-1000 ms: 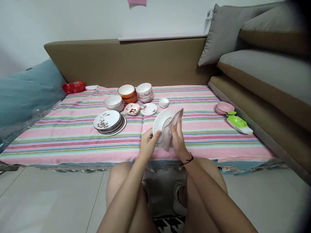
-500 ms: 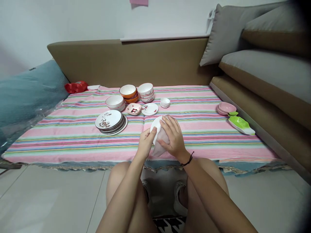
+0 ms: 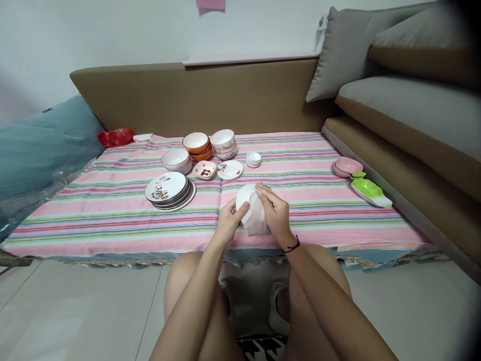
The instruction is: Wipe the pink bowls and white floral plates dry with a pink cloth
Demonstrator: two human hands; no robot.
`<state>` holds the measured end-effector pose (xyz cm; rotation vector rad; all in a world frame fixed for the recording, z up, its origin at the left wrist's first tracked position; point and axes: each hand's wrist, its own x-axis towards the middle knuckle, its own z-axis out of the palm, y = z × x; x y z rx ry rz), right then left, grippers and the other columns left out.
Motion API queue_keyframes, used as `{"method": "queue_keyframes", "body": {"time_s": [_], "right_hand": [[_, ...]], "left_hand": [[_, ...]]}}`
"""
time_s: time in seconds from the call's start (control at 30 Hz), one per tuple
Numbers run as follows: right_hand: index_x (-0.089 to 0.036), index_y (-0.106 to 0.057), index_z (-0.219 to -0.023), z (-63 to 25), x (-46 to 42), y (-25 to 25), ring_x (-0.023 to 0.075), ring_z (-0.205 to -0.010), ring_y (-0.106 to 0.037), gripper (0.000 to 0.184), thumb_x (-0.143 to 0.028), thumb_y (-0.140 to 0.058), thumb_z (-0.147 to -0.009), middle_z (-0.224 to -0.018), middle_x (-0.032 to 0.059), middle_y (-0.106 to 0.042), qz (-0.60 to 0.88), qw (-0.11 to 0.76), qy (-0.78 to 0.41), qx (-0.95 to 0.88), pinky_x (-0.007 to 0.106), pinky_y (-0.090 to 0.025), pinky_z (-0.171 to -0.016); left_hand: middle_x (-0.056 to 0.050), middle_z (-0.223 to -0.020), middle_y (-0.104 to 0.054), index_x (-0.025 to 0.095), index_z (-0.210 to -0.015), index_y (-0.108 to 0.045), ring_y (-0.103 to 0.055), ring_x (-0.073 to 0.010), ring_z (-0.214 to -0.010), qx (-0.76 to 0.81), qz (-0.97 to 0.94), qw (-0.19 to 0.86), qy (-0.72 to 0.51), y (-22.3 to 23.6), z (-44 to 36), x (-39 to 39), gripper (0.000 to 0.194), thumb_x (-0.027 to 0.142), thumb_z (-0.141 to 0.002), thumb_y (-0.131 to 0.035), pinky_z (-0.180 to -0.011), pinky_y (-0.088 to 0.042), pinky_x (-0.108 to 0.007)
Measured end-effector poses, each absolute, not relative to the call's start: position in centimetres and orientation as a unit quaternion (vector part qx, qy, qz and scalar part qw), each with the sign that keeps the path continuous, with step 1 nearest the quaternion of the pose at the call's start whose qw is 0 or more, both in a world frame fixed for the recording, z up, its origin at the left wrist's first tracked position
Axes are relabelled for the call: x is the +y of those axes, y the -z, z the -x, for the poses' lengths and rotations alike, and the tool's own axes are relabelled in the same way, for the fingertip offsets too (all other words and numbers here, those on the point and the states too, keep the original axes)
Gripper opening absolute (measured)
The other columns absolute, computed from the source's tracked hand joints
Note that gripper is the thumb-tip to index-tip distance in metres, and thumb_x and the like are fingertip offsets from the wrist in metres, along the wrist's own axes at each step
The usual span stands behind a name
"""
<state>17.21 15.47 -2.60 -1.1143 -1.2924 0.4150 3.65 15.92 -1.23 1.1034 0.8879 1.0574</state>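
My left hand (image 3: 230, 221) grips the lower left rim of a small white plate (image 3: 246, 196), held tilted above the near edge of the striped cloth (image 3: 112, 210). My right hand (image 3: 275, 213) presses a pale pink cloth (image 3: 257, 223) against the plate's face, fingers closed over it. A black band sits on my right wrist. Both hands hover over the cloth-covered surface, in front of my knees.
A stack of patterned plates (image 3: 170, 188) lies to the left. Behind are white and orange bowls (image 3: 196, 143), a small pink dish (image 3: 205, 170), a small flowered plate (image 3: 230, 169), stacked tiny saucers (image 3: 253, 158). Pink dishes (image 3: 347, 166) and a green dish (image 3: 370, 192) lie right. Sofa cushions rise at right.
The plate has come lower and turned more edge-on. My right hand swept over its face with the cloth, then drew back to the right side.
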Motion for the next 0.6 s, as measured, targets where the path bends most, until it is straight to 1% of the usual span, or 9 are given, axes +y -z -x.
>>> {"method": "queue_keyframes", "body": {"time_s": [0.07, 0.13, 0.2, 0.27, 0.33, 0.4, 0.5, 0.6], "right_hand": [[-0.021, -0.068, -0.109, -17.3, 15.2, 2.3, 0.0206, -0.115, -0.058, 0.028, -0.029, -0.048, -0.091, -0.117, 0.0056, -0.066, 0.491, 0.639, -0.202, -0.557, 0.043, -0.042, -0.106], [-0.022, -0.068, -0.110, -17.4, 15.0, 2.0, 0.0203, -0.114, -0.058, 0.028, -0.030, -0.049, -0.091, -0.117, 0.0048, -0.066, 0.489, 0.636, -0.204, -0.561, 0.042, -0.043, -0.105], [-0.023, -0.067, -0.111, -17.4, 14.9, 1.8, 0.0194, -0.116, -0.057, 0.029, -0.028, -0.046, -0.092, -0.118, 0.0039, -0.065, 0.473, 0.627, -0.195, -0.587, 0.042, -0.039, -0.107], [-0.024, -0.066, -0.112, -17.3, 14.8, 1.7, 0.0186, -0.120, -0.054, 0.029, -0.026, -0.043, -0.093, -0.120, 0.0026, -0.065, 0.455, 0.605, -0.175, -0.629, 0.044, -0.034, -0.111], [-0.025, -0.065, -0.113, -17.0, 14.8, 1.7, 0.0184, -0.124, -0.051, 0.030, -0.023, -0.042, -0.094, -0.120, 0.0011, -0.064, 0.448, 0.574, -0.139, -0.671, 0.047, -0.029, -0.113], [-0.026, -0.064, -0.114, -16.7, 14.8, 1.9, 0.0181, -0.126, -0.049, 0.031, -0.021, -0.041, -0.095, -0.119, 0.0002, -0.065, 0.447, 0.550, -0.103, -0.698, 0.047, -0.028, -0.113], [-0.024, -0.064, -0.113, -16.0, 14.9, 2.2, 0.0169, -0.126, -0.049, 0.030, -0.021, -0.040, -0.095, -0.120, 0.0019, -0.064, 0.435, 0.532, -0.083, -0.721, 0.044, -0.031, -0.111], [-0.021, -0.065, -0.112, -15.6, 14.8, 2.3, 0.0162, -0.124, -0.050, 0.031, -0.022, -0.038, -0.095, -0.123, 0.0051, -0.062, 0.427, 0.524, -0.075, -0.734, 0.041, -0.034, -0.109]], "left_hand": [[0.005, -0.058, -0.051, 0.016, -0.093, -0.061, -0.039, -0.0060, -0.045, 0.380, -0.464, 0.652, -0.463, 1.1, -3.6, 15.9, 0.041, 0.048, -0.070, -0.072, -0.041, -0.028, -0.017], [0.002, -0.063, -0.058, 0.014, -0.097, -0.063, -0.045, -0.0077, -0.048, 0.372, -0.443, 0.678, -0.455, 0.9, -3.7, 15.8, 0.044, 0.048, -0.070, -0.072, -0.044, -0.033, -0.019], [-0.004, -0.073, -0.066, 0.013, -0.098, -0.066, -0.056, -0.0128, -0.058, 0.356, -0.405, 0.711, -0.452, 0.9, -4.0, 15.7, 0.045, 0.050, -0.074, -0.068, -0.053, -0.042, -0.022], [-0.008, -0.087, -0.070, 0.014, -0.105, -0.066, -0.064, -0.0190, -0.077, 0.335, -0.344, 0.748, -0.458, 1.0, -4.4, 15.6, 0.046, 0.053, -0.081, -0.060, -0.070, -0.049, -0.027], [-0.009, -0.102, -0.069, 0.017, -0.115, -0.063, -0.064, -0.0219, -0.096, 0.317, -0.277, 0.774, -0.473, 1.1, -4.8, 15.6, 0.047, 0.052, -0.088, -0.049, -0.087, -0.047, -0.031], [-0.009, -0.110, -0.068, 0.017, -0.121, -0.060, -0.061, -0.0222, -0.106, 0.306, -0.227, 0.795, -0.472, 1.1, -5.2, 15.5, 0.050, 0.053, -0.092, -0.040, -0.095, -0.044, -0.033], [-0.008, -0.113, -0.066, 0.018, -0.125, -0.057, -0.058, -0.0222, -0.112, 0.295, -0.200, 0.820, -0.448, 1.0, -5.5, 15.5, 0.054, 0.055, -0.093, -0.034, -0.099, -0.043, -0.033], [-0.008, -0.112, -0.067, 0.019, -0.122, -0.059, -0.058, -0.0215, -0.112, 0.306, -0.203, 0.808, -0.462, 1.0, -5.6, 15.3, 0.052, 0.056, -0.092, -0.037, -0.098, -0.044, -0.032]]}}
